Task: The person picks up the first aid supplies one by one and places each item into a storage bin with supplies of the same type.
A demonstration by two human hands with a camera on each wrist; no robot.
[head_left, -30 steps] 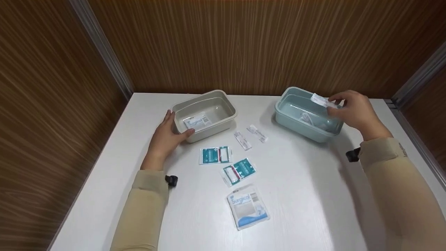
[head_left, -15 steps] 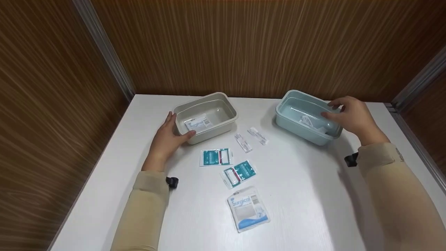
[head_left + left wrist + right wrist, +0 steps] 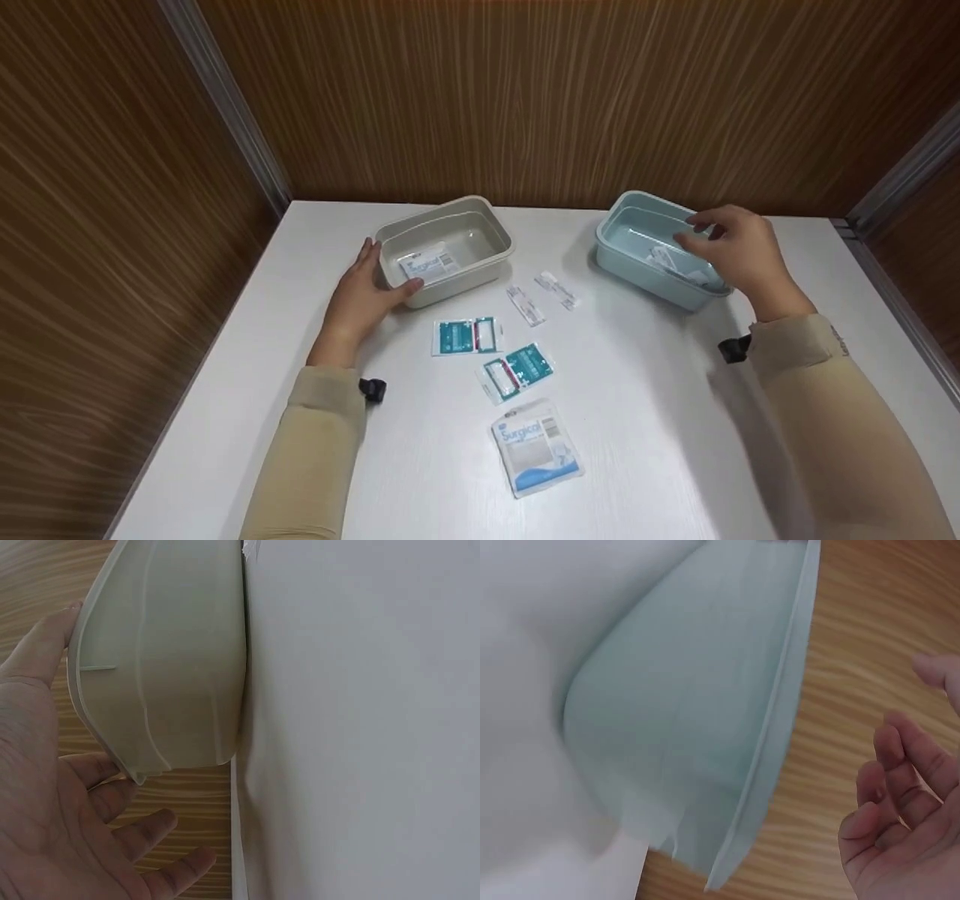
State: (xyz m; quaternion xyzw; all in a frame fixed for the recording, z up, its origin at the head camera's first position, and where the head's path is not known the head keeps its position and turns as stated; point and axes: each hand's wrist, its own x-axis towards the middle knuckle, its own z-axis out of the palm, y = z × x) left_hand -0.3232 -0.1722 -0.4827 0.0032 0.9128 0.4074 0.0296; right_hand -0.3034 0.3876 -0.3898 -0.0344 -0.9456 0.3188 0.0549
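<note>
My left hand [image 3: 357, 304] rests against the left end of a beige plastic box [image 3: 469, 281], thumb and fingers spread along its rim. In the left wrist view, the last two fingers stick out free of the box. A white packet marked "Surgical" [image 3: 429, 264] lies inside. My right hand [image 3: 742, 247] hovers over the right end of a light blue box [image 3: 645, 276], its fingers loosely bent with nothing between them. Small white wrapped strips [image 3: 664, 259] lie in that box, partly hidden by the hand.
Between the boxes lie two white wrapped strips, one on the left [image 3: 526, 306], one on the right [image 3: 557, 290]. Nearer are two teal-and-white sachets [image 3: 466, 336] and a larger "Surgical" packet [image 3: 536, 448]. A wood-patterned wall [image 3: 540, 105] stands behind the white table [image 3: 637, 435].
My right hand has let a white wrapped strip go into the blue box, then shifted left over it. The left hand stays on the beige box.
</note>
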